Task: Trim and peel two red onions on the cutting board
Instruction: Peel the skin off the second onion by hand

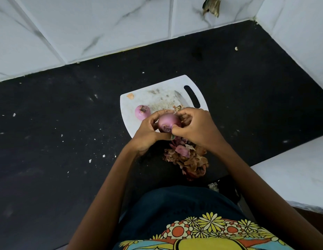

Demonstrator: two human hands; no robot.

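A red onion (pixel 168 121) is held above the near edge of the white cutting board (pixel 135 100). My left hand (pixel 148 134) grips it from the left and below. My right hand (pixel 195 127) curls round its right side, with the fingertips pinching the skin at its cut end. A second red onion (pixel 142 112), pale purple with a trimmed top, sits on the board to the left. A knife blade (pixel 181 99) lies on the board near the handle slot, its handle hidden behind my right hand.
A pile of dry brown and purple onion skins (pixel 187 159) lies on the black counter (pixel 67 132) just below my hands. Small white flecks dot the counter. White marbled tile walls (pixel 85 29) stand behind and to the right.
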